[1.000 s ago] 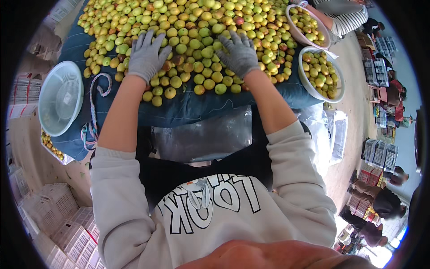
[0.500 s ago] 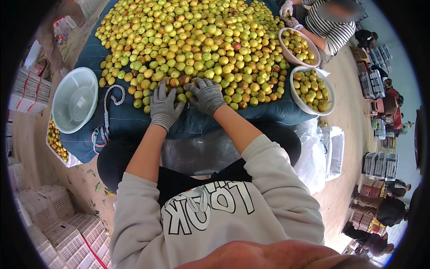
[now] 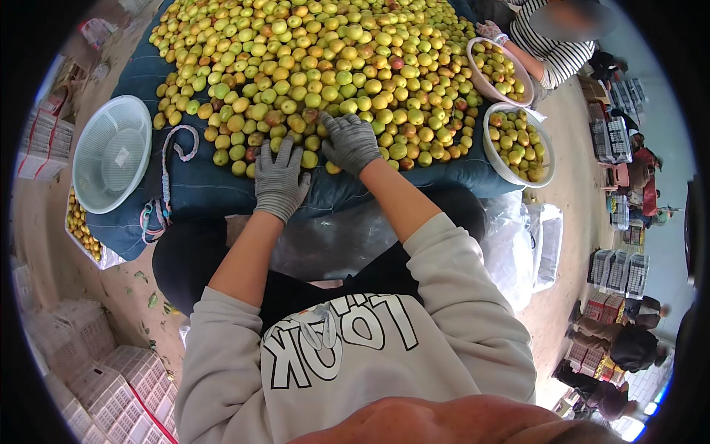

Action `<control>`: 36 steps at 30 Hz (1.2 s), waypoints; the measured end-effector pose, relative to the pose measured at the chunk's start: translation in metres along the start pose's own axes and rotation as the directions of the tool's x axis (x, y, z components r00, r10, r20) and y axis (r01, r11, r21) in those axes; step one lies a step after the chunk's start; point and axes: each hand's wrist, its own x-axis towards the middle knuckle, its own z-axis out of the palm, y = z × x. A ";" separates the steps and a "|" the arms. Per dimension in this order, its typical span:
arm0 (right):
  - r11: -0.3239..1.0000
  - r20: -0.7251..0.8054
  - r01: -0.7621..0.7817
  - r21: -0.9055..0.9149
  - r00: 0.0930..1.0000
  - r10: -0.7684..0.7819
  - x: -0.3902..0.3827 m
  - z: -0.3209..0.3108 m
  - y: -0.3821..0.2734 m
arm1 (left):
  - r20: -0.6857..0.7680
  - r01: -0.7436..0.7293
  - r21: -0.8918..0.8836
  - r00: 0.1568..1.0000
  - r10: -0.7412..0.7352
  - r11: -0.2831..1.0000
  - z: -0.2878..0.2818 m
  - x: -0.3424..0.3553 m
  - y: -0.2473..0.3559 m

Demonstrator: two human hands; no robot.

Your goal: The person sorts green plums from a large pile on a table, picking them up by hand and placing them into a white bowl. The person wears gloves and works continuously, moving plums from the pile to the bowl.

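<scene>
Fingers (image 3: 285,152) of the gloved left hand (image 3: 279,181) are spreading wide and flat, holding nothing, at the near edge of the heap of yellow-green fruit (image 3: 318,66). The right hand (image 3: 351,142) is resting splayed on fruit, also empty. Risk: edge fruit rolling off the blue cloth (image 3: 207,189) if nudged, since nothing is bordering it.
</scene>
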 end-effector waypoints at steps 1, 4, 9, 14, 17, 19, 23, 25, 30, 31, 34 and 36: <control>0.997 -0.036 0.068 0.022 0.997 -0.067 -0.001 -0.001 0.005 | 0.027 -0.005 0.003 1.000 0.005 1.000 0.000 -0.001 -0.002; 0.985 -0.162 0.099 0.140 0.984 -0.076 -0.007 0.005 0.016 | -0.023 -0.016 -0.021 1.000 0.016 1.000 0.002 0.002 -0.007; 0.701 -0.268 -0.203 0.684 0.823 0.500 -0.020 0.007 0.046 | 0.120 0.090 -0.107 0.990 -0.077 0.990 -0.007 0.008 -0.004; 0.077 0.108 -0.174 0.982 0.842 0.528 -0.040 -0.068 0.009 | 0.350 0.283 -0.924 0.897 -0.271 -0.256 -0.054 0.006 0.028; 0.289 -0.051 -0.085 0.954 0.899 0.434 -0.046 -0.067 0.003 | 0.740 0.418 -0.454 0.668 -0.072 -0.787 -0.072 0.004 0.040; 0.489 -0.058 -0.181 0.853 0.899 0.434 -0.048 -0.057 0.009 | 0.688 0.374 -0.442 0.724 -0.041 -0.816 -0.039 -0.018 0.016; 0.933 -0.001 -0.183 0.310 0.981 0.193 -0.066 -0.031 0.006 | 0.705 0.386 -0.447 0.708 -0.052 -0.807 -0.025 -0.035 0.004; 0.993 0.043 -0.082 0.088 0.996 0.078 -0.066 -0.016 -0.006 | 0.701 0.408 -0.397 0.713 0.015 -0.822 -0.020 -0.036 0.003; 0.923 0.169 -0.285 0.258 0.954 0.247 -0.051 -0.024 0.008 | 0.718 0.388 -0.275 0.691 0.080 -0.879 -0.016 -0.031 0.016; 0.898 0.135 -0.319 0.304 0.947 0.291 -0.047 -0.024 0.014 | 0.736 0.365 -0.254 0.674 0.065 -0.896 -0.022 -0.028 0.023; 0.940 0.153 -0.261 0.219 0.961 0.232 -0.031 -0.025 0.016 | 0.646 0.287 -0.149 0.753 0.126 -0.946 -0.013 -0.025 0.021; 0.971 0.286 -0.224 0.080 0.939 0.193 -0.017 -0.028 0.011 | 0.611 0.246 -0.134 0.783 0.115 -0.960 -0.008 -0.022 0.022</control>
